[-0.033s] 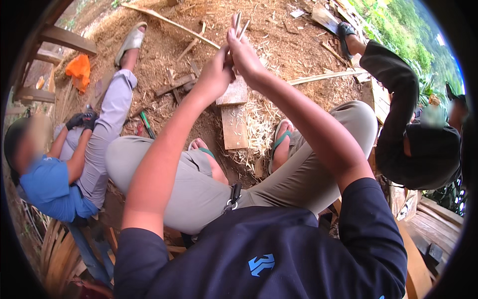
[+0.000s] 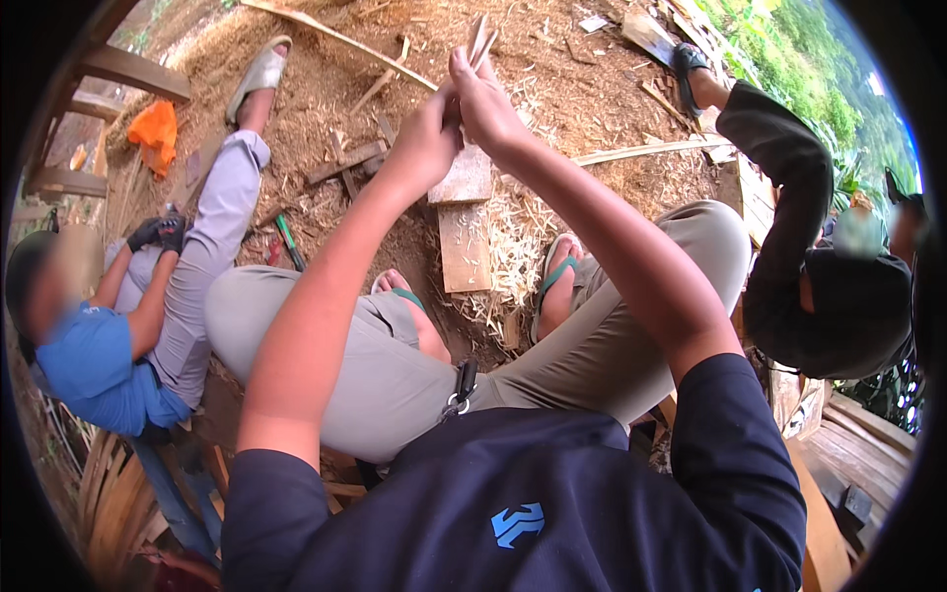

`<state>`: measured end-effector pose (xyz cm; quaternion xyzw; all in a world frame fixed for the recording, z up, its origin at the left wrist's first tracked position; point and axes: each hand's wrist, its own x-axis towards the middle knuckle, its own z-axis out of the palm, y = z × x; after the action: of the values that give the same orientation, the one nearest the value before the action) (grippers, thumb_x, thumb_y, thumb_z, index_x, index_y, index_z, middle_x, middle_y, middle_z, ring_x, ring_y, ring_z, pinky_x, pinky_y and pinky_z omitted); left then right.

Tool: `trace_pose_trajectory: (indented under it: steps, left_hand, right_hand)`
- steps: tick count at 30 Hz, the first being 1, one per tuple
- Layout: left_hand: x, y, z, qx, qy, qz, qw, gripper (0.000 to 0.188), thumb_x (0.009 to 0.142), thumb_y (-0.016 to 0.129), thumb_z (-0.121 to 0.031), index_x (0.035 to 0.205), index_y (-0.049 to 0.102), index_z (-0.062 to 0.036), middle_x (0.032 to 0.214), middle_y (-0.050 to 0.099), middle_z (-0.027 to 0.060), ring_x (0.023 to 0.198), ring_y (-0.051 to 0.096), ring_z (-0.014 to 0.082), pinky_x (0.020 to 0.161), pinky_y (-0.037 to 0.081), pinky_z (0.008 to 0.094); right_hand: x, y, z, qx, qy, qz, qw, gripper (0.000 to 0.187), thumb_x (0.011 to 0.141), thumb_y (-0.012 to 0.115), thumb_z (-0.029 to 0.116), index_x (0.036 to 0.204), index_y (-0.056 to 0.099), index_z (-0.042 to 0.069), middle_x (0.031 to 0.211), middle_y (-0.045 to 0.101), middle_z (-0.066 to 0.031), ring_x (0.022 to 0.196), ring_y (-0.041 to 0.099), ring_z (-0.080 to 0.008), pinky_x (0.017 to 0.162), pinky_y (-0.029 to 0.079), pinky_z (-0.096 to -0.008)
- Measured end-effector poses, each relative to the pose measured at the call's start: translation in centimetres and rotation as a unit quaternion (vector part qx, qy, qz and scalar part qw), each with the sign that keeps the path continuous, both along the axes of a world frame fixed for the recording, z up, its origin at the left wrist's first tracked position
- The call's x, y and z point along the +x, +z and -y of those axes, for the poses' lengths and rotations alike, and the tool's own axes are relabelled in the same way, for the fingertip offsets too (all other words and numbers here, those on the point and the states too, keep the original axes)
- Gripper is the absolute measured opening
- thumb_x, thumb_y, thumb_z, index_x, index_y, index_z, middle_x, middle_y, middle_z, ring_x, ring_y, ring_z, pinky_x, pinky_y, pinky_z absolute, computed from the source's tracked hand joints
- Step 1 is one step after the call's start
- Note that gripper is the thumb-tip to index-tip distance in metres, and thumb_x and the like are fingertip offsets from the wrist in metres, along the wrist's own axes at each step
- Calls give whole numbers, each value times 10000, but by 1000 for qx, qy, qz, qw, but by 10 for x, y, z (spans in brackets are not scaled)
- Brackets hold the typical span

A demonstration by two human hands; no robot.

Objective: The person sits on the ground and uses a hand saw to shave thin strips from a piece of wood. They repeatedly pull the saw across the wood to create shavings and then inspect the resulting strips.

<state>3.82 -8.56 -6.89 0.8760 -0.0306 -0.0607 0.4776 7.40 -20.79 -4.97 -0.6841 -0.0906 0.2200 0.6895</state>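
Observation:
Both my arms reach out ahead, and the hands meet over the wood-strewn ground. My right hand (image 2: 485, 107) is closed, and two thin, narrow pieces (image 2: 482, 41) stick out past its fingertips; whether they are sticks or parts of a tool I cannot tell. Pressed against its palm side, my left hand (image 2: 424, 146) is curled closed, and what lies inside is hidden. Just beneath the hands lies a pale wooden block (image 2: 462, 180), with a flat board (image 2: 464, 247) running from it toward me. Curled wood shavings (image 2: 518, 247) cover the ground beside the board.
A seated person in a blue shirt (image 2: 104, 370) with dark gloves is at left; another in dark clothes (image 2: 853, 306) sits at right. A green-handled tool (image 2: 290, 243), crossed wood scraps (image 2: 345, 163) and an orange cloth (image 2: 154, 136) lie left. Long wooden strips (image 2: 340, 41) lie ahead.
The two narrow pieces and the right fingertips have shifted a little; the pieces' tips now sit slightly higher and further right. Both hands remain together.

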Motion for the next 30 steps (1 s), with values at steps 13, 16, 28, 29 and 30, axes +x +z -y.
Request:
trace_pose_trajectory:
  steps: [13, 16, 28, 29, 30]
  left_hand:
    - [-2, 1, 8, 49, 52, 89, 993, 249, 972, 497, -63, 1191, 574, 27, 933, 699, 249, 926, 695, 377, 812, 543, 452]
    - [3, 16, 7, -146, 7, 98, 984, 450, 1044, 334, -277, 1363, 506, -10, 1303, 588, 246, 1257, 551, 327, 1076, 423, 442]
    - [32, 92, 45, -425, -138, 417, 792, 673, 1073, 215, -411, 1592, 36, -22, 1672, 48, 162, 1546, 35, 271, 1243, 24, 417]
    - [31, 91, 44, -415, -131, 419, 797, 671, 1070, 210, -413, 1592, 44, -24, 1671, 56, 162, 1545, 43, 272, 1243, 33, 416]
    - [31, 92, 43, -405, -124, 419, 803, 669, 1068, 206, -414, 1592, 53, -27, 1670, 65, 161, 1544, 51, 273, 1244, 42, 415]
  right_hand:
    - [19, -40, -10, -121, -65, 302, 944, 676, 1060, 410, 408, 1557, 224, -12, 1360, 557, -301, 1308, 526, -410, 1111, 394, -395]
    - [14, -6, -2, -137, -42, 248, 958, 638, 1065, 391, 315, 1533, 208, -77, 1503, 403, -287, 1405, 393, -367, 1163, 300, -380]
    - [14, 41, -12, 12, -101, 426, 899, 659, 1078, 330, 355, 1549, 148, -68, 1601, 209, -274, 1503, 188, -355, 1212, 175, -388]
    - [16, 42, -12, 14, -100, 422, 901, 663, 1078, 325, 361, 1552, 140, -64, 1606, 200, -269, 1507, 178, -350, 1214, 170, -386]
    - [18, 43, -13, 18, -97, 420, 902, 666, 1079, 321, 367, 1555, 131, -59, 1611, 191, -264, 1510, 168, -346, 1217, 164, -384]
